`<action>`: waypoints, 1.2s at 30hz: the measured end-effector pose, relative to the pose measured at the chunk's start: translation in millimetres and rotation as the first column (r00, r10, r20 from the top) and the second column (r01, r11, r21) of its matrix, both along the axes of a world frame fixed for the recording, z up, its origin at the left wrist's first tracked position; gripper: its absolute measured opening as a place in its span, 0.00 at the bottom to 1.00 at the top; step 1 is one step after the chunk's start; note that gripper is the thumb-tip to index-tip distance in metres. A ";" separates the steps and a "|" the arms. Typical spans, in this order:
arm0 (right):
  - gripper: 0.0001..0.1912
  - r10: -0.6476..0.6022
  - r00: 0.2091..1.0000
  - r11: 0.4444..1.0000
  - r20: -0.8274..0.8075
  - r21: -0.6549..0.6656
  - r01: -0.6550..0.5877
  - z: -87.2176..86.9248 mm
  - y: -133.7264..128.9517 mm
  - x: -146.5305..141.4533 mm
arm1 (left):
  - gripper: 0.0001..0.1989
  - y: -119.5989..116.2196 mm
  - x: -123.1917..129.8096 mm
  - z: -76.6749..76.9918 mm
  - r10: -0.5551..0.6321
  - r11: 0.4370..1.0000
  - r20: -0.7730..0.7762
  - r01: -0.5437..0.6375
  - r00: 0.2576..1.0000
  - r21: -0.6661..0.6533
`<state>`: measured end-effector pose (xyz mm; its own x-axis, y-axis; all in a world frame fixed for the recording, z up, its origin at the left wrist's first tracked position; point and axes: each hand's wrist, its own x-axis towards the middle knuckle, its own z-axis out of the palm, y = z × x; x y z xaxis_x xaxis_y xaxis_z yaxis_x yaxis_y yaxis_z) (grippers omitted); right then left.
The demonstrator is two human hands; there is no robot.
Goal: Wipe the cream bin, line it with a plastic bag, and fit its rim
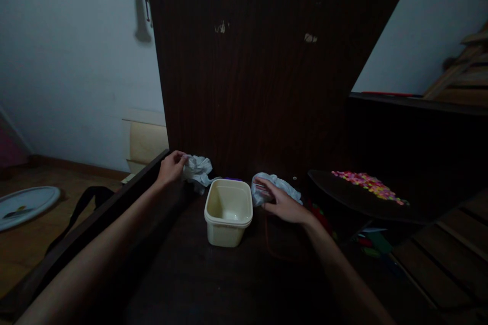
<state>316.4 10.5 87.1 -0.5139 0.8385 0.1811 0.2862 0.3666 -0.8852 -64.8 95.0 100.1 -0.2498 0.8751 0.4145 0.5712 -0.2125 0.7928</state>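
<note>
A cream plastic tub point(229, 236) stands upright on the dark wooden surface point(198, 284), its open top showing nothing inside but a shine on the bottom. To its left, my left hand point(173, 166) pinches the edge of a crumpled whitish plastic bag point(199, 166). On the tub's right lies a second pale plastic bag point(284, 187). My right hand point(280, 202) rests against that bag's near side, fingers apart and partly curved, without a visible grip on it.
A tall dark wooden panel point(251, 76) rises behind the bags. At right a dark curved shelf point(324, 185) bears many small colourful pieces point(368, 185). A raised dark edge point(110, 218) runs along the left. A white oval tray point(30, 205) is at far left.
</note>
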 end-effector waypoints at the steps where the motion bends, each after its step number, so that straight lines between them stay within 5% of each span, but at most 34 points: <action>1: 0.38 -0.034 0.999 0.999 -0.011 0.040 0.034 8.3 3.4 -3.4 | 0.12 1.4 -0.5 5.5 -0.001 1.000 0.036 0.001 0.999 0.025; 5: 0.21 -0.078 0.997 0.978 -0.030 0.191 0.082 36.2 20.7 -33.6 | 0.13 5.0 4.2 26.6 -0.036 0.993 0.156 0.018 0.987 0.120; 10: 0.15 -0.076 0.997 0.927 -0.014 0.366 0.076 56.8 48.8 -88.6 | 0.11 5.5 19.8 48.7 -0.082 0.977 0.276 0.022 0.958 0.214; 18: 0.33 -0.232 0.968 0.820 0.099 0.556 0.139 68.2 81.6 -150.4 | 0.08 6.3 36.4 72.1 -0.198 0.961 0.396 0.097 0.897 0.260; 22: 0.43 -0.363 0.919 0.747 0.155 0.639 0.187 70.9 91.4 -158.5 | 0.13 0.4 35.9 80.1 -0.276 0.945 0.390 0.174 0.879 0.277; 29: 0.09 -0.239 0.950 0.800 0.201 0.595 0.075 82.7 102.5 -158.2 | 0.11 -5.5 31.0 82.1 -0.381 0.917 0.280 0.323 0.881 0.233; 36: 0.13 -0.263 0.944 0.811 0.201 0.575 0.104 90.4 106.2 -147.5 | 0.15 -4.6 18.7 83.0 -0.286 0.945 0.133 0.256 0.949 0.204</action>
<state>168.9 116.6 177.4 -0.4547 0.7212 0.5227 0.5863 0.6841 -0.4338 -46.1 90.4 183.1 -0.0897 0.8321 0.5473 0.3418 -0.4904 0.8017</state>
